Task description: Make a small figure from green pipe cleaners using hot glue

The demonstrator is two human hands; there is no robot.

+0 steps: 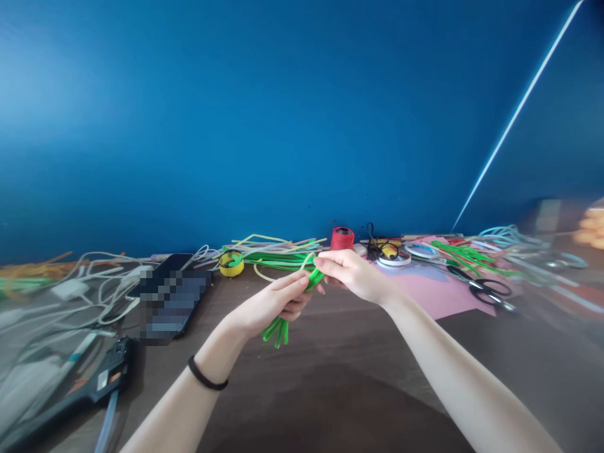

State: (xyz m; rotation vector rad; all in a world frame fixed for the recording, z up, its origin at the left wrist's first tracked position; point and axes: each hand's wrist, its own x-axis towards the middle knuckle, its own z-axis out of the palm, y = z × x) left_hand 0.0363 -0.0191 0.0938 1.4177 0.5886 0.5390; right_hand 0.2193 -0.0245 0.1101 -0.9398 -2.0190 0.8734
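My left hand is closed round a short bundle of green pipe cleaners, whose ends stick out below my fingers. My right hand pinches the top of the same bundle, where a pale yellowish strand loops over it. Both hands hover above the brown table, close to its middle. A black band sits on my left wrist.
More green and pale pipe cleaners lie at the back by the blue wall. A red spool, yellow tape roll, scissors on pink paper, a phone, white cables and a glue gun surround them.
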